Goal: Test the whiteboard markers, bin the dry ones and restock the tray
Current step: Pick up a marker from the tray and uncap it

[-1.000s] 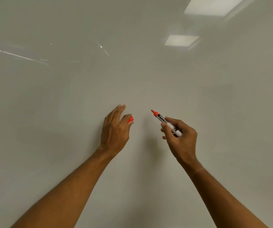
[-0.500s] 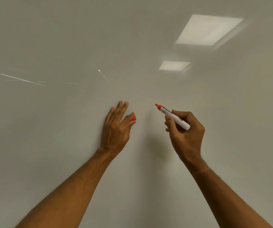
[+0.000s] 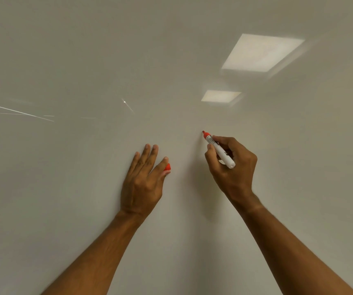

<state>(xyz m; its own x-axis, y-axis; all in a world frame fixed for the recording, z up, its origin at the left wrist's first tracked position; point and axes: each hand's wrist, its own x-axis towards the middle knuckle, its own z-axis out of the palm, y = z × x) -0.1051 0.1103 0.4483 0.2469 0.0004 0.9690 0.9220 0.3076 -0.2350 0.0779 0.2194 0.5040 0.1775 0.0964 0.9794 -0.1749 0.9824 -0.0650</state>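
Observation:
A white whiteboard (image 3: 86, 188) fills the whole view. My right hand (image 3: 233, 171) grips an uncapped red whiteboard marker (image 3: 219, 150), a white barrel with a black label and a red tip. The tip points up and left and sits at or just off the board surface. My left hand (image 3: 143, 179) lies against the board with its fingers stretched upward, and it pinches the marker's red cap (image 3: 167, 167) between thumb and forefinger. No mark shows on the board around the tip.
Two ceiling light panels are mirrored in the glossy board at the upper right (image 3: 260, 53) and just below that (image 3: 221, 96). Thin bright streaks of reflection cross the left side (image 3: 18, 111). The marker tray and the bin are out of view.
My right hand has carried the marker up and to the right, turning its tip steeper toward the board. My left hand has spread its fingers against the board, with the cap still pinched.

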